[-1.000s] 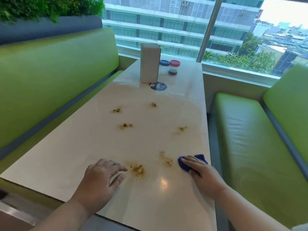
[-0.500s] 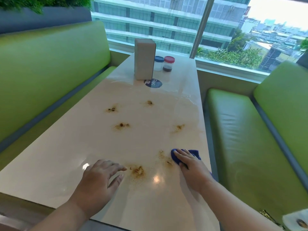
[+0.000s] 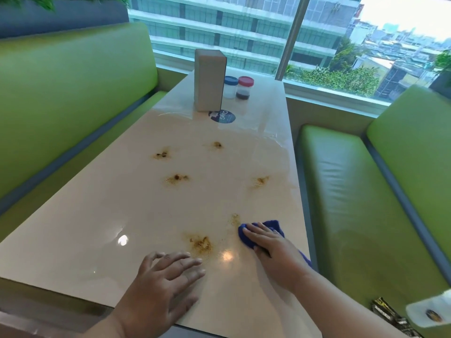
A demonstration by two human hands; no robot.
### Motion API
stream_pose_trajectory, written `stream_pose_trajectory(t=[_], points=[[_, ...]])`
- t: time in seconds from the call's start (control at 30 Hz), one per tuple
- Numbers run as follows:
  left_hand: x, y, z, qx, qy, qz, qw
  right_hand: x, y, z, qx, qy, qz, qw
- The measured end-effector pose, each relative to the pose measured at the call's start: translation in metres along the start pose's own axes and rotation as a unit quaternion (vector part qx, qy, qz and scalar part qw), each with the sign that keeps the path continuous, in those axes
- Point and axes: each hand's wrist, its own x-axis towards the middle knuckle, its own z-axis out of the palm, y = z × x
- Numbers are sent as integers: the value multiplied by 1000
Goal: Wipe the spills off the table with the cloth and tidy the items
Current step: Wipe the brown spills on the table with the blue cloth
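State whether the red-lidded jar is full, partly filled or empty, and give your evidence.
Partly filled. The red-lidded jar is clear, with dark contents only in its lowest part; above that it looks empty.

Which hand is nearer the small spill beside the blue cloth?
Right. The right hand presses the cloth just beside that spill; the left hand lies flat on the table farther off, by the larger spill.
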Motion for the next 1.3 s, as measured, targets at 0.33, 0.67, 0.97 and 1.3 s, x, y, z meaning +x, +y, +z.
stream_pose_trajectory(t=[0.33,0.67,0.97,1.3], points=[[-8,1,3,21,27,-62,997,7,-7,2,4,29,23,999],[-42,-12,8,57,55,26,997,8,7,-5,3,50,41,998],[-39,-10,2,1,36,-19,999,6,6,-14,1,26,15,1000],[-42,-5,3,-7,25,-36,999,-3,6,-5,3,-11,-36,999]])
